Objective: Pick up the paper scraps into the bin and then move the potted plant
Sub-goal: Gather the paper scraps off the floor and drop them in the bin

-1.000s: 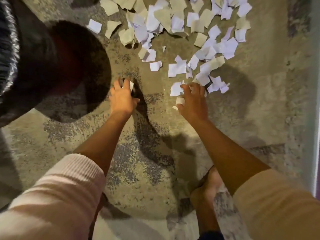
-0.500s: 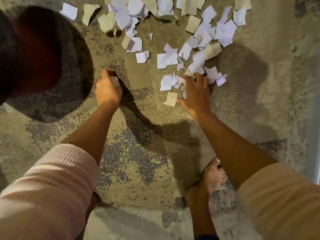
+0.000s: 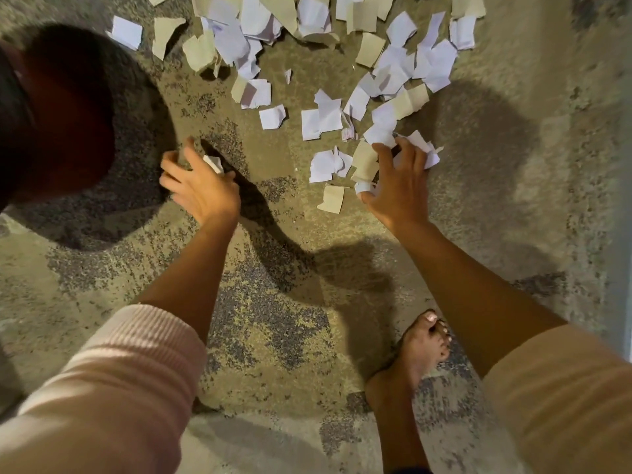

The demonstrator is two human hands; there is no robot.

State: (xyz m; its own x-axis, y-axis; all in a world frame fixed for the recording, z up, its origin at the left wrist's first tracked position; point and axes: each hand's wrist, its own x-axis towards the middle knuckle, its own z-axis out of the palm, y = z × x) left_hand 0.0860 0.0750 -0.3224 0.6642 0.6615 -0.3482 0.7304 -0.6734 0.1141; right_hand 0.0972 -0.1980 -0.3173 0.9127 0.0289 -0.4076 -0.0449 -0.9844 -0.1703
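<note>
Fingers (image 3: 171, 164), left hand (image 3: 201, 189): pinching one white scrap (image 3: 213, 163) beside dark bin (image 3: 51, 114) | right hand (image 3: 400, 186): curled, gripping several paper scraps (image 3: 425, 155) on floor (image 3: 513, 241)

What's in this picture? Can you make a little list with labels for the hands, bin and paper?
Bin: dark round bin, at the left edge
Left hand: pinches a small white paper scrap near the bin
Right hand: fingers curled over crumpled white paper scraps
Floor: mottled concrete floor, strewn with white and tan torn paper pieces
Potted plant: not in view
</note>
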